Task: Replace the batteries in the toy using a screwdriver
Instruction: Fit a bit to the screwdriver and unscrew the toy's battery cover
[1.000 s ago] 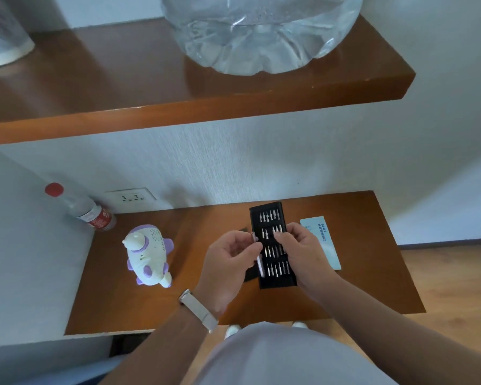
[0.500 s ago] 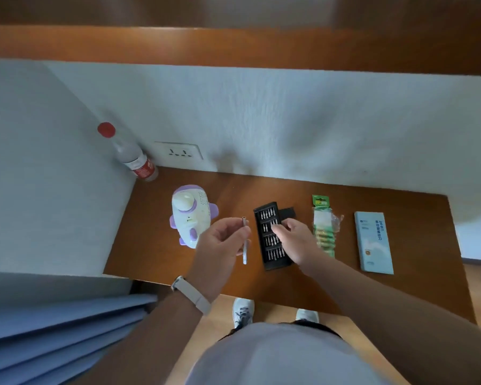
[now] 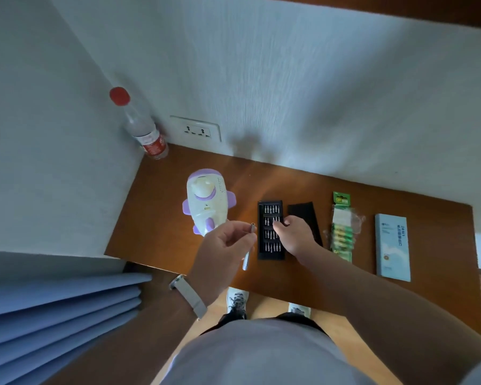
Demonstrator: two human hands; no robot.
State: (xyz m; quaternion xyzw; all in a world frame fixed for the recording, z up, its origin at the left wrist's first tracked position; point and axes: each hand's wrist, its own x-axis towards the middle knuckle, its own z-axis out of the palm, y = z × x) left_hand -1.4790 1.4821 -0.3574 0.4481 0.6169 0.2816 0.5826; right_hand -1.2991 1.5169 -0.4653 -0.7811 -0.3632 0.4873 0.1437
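While the left hand (image 3: pixel 222 245) pinches the screwdriver (image 3: pixel 246 259) above the worktop (image 3: pixel 161 218), the right hand (image 3: pixel 295 233) touches the bit tray (image 3: pixel 270 248), its grip on any bit unclear.

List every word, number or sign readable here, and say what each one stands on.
"24", then characters too blurred to read, printed sideways on the blue box.
Header print on the green battery pack: too blurred to read.
White print on the red label of the bottle: too small to read.
No text seen on the toy or the wall socket.
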